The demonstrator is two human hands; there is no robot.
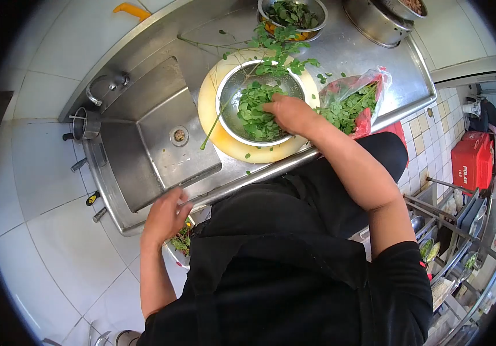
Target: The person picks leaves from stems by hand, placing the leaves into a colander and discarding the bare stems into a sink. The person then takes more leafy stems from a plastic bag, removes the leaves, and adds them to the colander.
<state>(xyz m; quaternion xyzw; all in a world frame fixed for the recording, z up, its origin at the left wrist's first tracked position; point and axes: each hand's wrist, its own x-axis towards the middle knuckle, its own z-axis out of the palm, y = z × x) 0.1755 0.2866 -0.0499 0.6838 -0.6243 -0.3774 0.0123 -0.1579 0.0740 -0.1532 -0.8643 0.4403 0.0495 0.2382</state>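
Observation:
My right hand reaches into a steel colander, its fingers curled into a heap of loose green leaves. The colander rests on a round, pale yellow chopping board. Leafy sprigs with thin stems lie across the colander's far rim, and one long stem hangs over its left side. By the sink's front edge, my left hand is held with its fingers apart, and I see nothing in it. Just below it, partly hidden by my body, is a container of stems and leaves.
Left of the board is a steel sink with a tap. An open plastic bag of greens lies to the right. Behind stand a bowl of dark leaves and a steel pot. A rack stands at right.

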